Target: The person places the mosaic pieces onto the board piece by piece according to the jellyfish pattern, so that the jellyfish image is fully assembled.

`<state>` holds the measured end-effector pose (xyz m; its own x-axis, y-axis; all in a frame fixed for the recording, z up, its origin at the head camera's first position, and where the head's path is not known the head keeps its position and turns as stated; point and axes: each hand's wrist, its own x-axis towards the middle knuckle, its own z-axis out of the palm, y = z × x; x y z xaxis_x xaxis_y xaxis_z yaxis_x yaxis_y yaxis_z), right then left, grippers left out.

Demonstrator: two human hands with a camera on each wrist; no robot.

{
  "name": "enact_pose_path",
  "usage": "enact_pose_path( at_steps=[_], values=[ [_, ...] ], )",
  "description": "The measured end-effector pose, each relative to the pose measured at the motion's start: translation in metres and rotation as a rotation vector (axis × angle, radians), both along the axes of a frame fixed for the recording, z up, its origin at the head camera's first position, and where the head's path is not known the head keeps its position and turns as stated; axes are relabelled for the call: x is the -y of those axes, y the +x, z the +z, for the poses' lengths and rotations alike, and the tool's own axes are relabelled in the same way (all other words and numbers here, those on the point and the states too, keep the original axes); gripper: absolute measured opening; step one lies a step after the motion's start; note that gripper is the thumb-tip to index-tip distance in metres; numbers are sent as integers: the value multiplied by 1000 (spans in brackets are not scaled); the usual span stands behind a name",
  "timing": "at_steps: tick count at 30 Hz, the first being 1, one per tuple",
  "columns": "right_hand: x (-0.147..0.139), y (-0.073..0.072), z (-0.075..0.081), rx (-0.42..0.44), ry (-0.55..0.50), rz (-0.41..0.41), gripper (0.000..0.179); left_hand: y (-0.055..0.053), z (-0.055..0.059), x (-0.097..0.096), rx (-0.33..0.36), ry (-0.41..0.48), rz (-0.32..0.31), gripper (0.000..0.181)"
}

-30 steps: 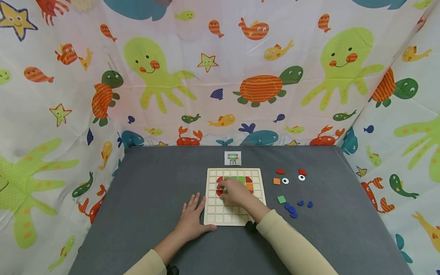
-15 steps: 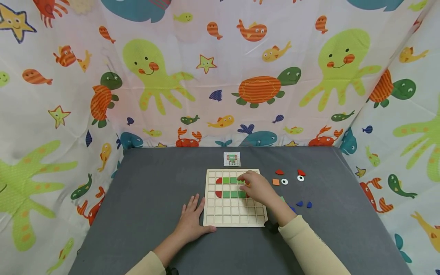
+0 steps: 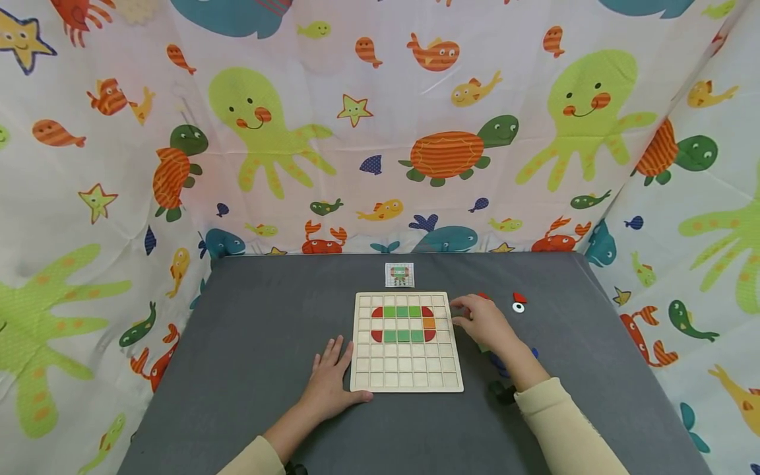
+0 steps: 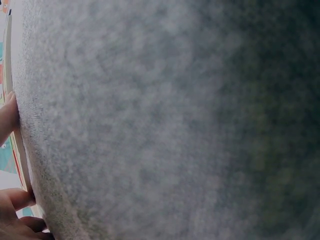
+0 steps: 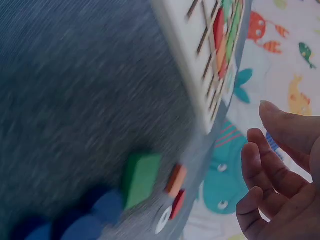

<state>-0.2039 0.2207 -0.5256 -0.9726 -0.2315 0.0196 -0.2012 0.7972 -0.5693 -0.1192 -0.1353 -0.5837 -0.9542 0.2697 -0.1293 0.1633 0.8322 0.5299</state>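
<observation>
Take the board [image 3: 405,363] as your dial, 12 away from you. Your left hand [image 3: 332,382] lies at 8, fingers straight against its edge, gripping nothing, likely so the board cannot slide. Your right hand [image 3: 487,324] hovers between 2 and 3, thumb parted from fingers, nothing visible in it, near the loose pieces [image 5: 142,180]. The card [image 3: 400,275] sits at 12, probably so neither arm covers it. Green squares [image 3: 402,336], red pieces [image 3: 377,337] and an orange square [image 3: 429,323] fill cells, whose ridges should hold them in line
</observation>
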Motion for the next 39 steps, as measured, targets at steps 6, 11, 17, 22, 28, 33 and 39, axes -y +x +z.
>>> enact_pose_path(
  at_steps=[6,11,17,22,28,33,39],
  values=[
    [-23,-8,-12,-1,49,-44,33,1,3,0,0,2,6,115],
    [-38,-18,-21,18,112,-60,29,2,4,-1,-3,-3,9,115],
    [-46,-27,-28,78,160,-74,25,-1,1,-1,5,-19,6,115],
    [-48,-30,-28,78,190,-23,22,0,1,-1,8,-13,-2,115],
    [-45,-30,-25,6,211,49,20,0,0,0,2,-10,-2,115],
    [-35,-25,-16,-68,195,61,23,0,1,0,1,-7,-4,116],
    [-15,-16,1,-85,185,46,25,1,1,0,2,-9,-2,115]
  ],
)
